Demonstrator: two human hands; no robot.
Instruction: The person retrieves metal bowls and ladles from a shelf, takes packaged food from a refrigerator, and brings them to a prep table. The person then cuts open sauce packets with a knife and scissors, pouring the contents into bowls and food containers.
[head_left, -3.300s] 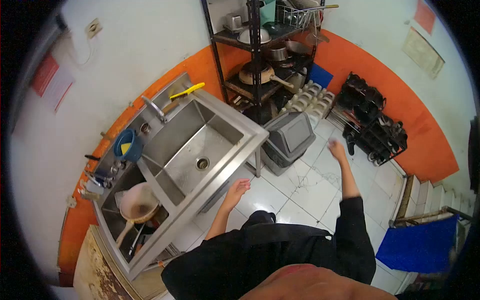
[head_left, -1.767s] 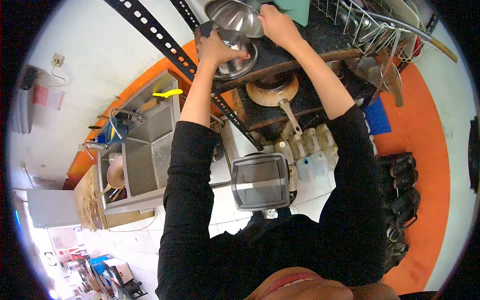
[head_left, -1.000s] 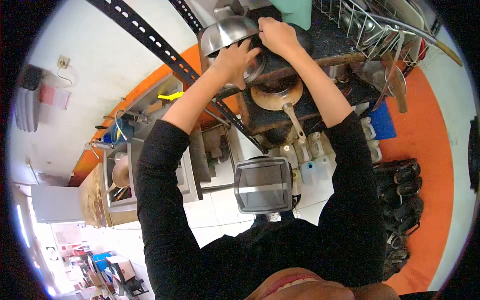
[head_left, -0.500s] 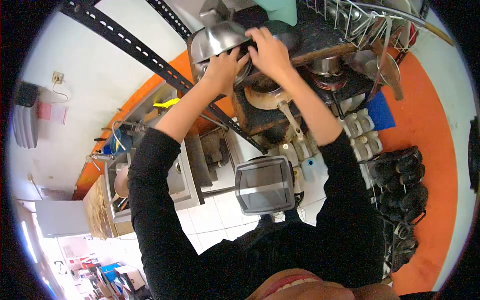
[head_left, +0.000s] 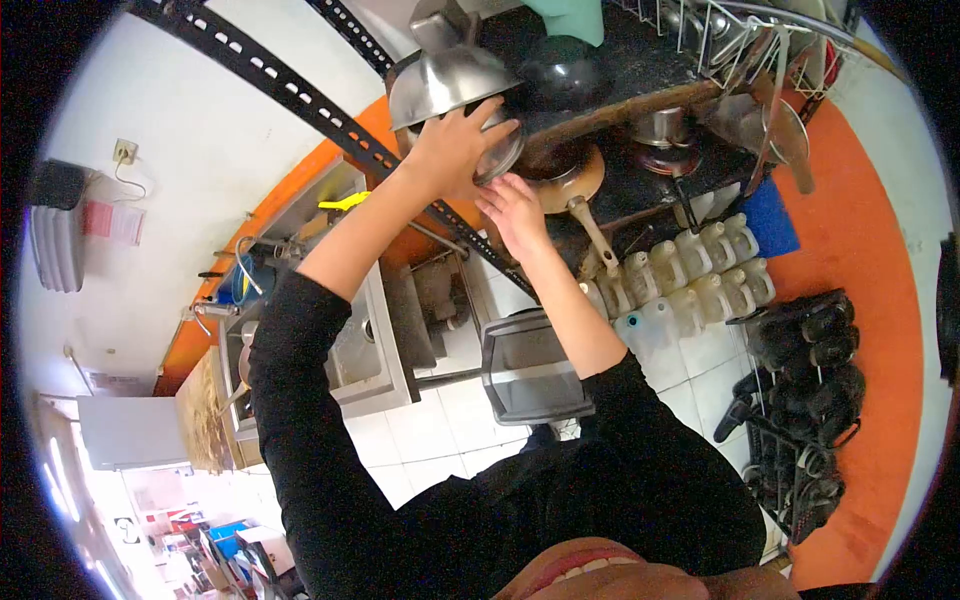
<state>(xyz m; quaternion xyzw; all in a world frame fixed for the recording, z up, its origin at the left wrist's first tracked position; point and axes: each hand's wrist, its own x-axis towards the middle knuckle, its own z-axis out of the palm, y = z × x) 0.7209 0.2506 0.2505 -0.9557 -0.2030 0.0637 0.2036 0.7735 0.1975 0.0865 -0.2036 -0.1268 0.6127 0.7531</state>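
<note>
A large steel mixing bowl (head_left: 455, 82) sits upside down on the upper shelf at the top. Just below its rim, a smaller metal bowl (head_left: 503, 155) is tilted near the shelf's edge. My left hand (head_left: 450, 150) grips this smaller bowl, its fingers spread across the outside and hiding part of it. My right hand (head_left: 515, 215) is below, palm up with fingers stretched out. Its fingertips are at the smaller bowl's lower rim; whether they bear its weight I cannot tell.
A dark bowl (head_left: 567, 72) stands right of the steel bowls. Frying pans (head_left: 580, 185) lie on the shelf beneath, handles jutting out. Several plastic jugs (head_left: 690, 255) and a grey bin (head_left: 535, 400) are below. A black slotted post (head_left: 290, 100) and a sink (head_left: 365, 350) are left.
My right hand has moved down from the large bowl's rim to below the smaller bowl. The smaller bowl now shows more, tilted out under the large one. My left hand stays close by.
</note>
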